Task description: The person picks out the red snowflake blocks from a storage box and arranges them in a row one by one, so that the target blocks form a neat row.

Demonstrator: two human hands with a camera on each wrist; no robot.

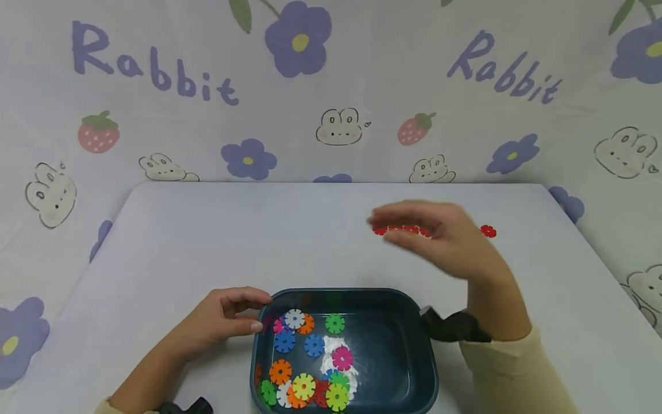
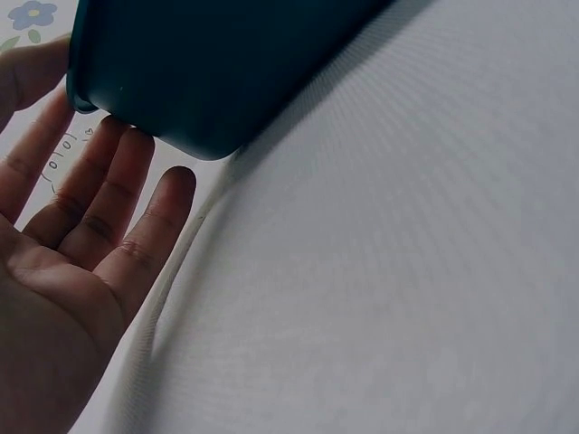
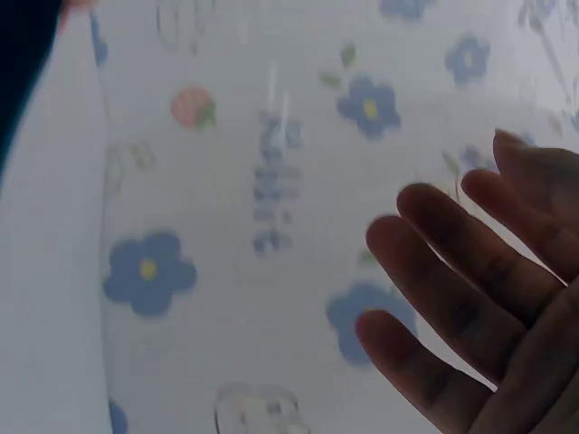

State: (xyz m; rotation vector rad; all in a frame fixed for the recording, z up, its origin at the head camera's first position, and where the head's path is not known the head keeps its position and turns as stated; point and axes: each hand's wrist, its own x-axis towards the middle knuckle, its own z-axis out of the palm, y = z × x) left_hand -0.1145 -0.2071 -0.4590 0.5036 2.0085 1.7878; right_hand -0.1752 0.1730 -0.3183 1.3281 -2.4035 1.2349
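Note:
A dark teal tray [image 1: 393, 356] stands at the front of the table, with several flower-shaped plastic discs in many colours, such as a pink disc [image 1: 342, 358], mostly in its left half. My left hand [image 1: 222, 316] is at the tray's upper left corner, thumb and fingertips at the rim; in the left wrist view its fingers [image 2: 136, 181] lie fairly straight by the tray wall. Farther back, my right hand [image 1: 434, 238] hovers, slightly blurred, fingers extended and nothing in its grasp. Behind it shows a row of red discs [image 1: 411, 229], partly hidden by the fingers.
A single red disc [image 1: 488, 231] lies right of the row. The white table [image 1: 207, 241] reaches back to a hanging cloth [image 1: 176, 126] printed with rabbits, flowers and strawberries. A black strap mount [image 1: 457, 326] on my right wrist sits close to the tray's right rim.

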